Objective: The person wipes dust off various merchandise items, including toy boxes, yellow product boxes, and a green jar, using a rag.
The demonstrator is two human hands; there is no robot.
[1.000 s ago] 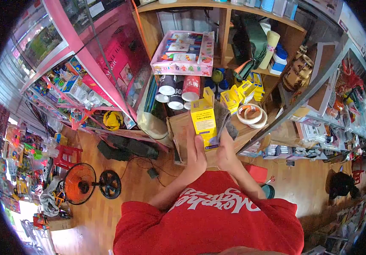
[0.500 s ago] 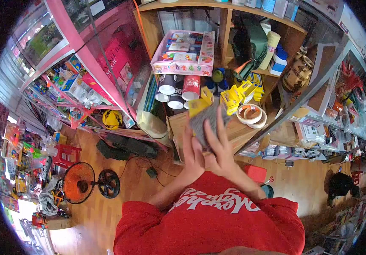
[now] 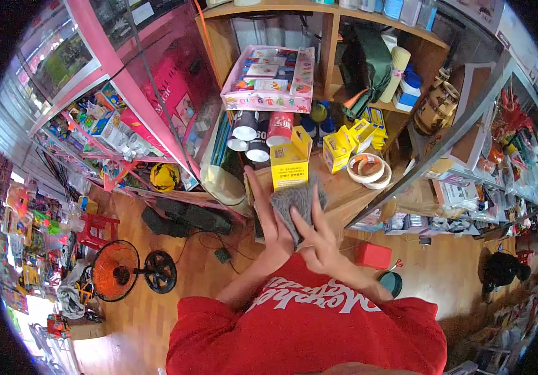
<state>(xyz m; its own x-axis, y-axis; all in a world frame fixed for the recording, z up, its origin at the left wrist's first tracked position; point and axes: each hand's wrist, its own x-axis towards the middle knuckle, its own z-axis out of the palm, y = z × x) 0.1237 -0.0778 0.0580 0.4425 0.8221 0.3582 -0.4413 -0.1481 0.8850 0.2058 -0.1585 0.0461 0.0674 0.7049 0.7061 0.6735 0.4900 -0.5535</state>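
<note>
A grey fuzzy cloth [image 3: 293,205] is bunched between my two hands over the wooden counter. My right hand [image 3: 320,242] grips it, fingers pressed on its upper face. Along the cloth's left edge lies my left hand [image 3: 267,215], its fingers stretched straight and pointing away from me. Just beyond the fingertips stands a yellow box [image 3: 289,167] with its top flap raised, and the cloth overlaps its lower edge in this view.
More yellow boxes [image 3: 341,150] and rolls of tape [image 3: 369,170] sit to the right on the counter. Spray cans [image 3: 258,150] lie below a pink display box [image 3: 269,100]. A pink-framed cabinet [image 3: 184,156] borders the left; an orange fan [image 3: 115,270] stands on the floor.
Both hands and the cloth have moved down towards me, away from the yellow box, whose front now shows. The left fingers have swung out to the left.
</note>
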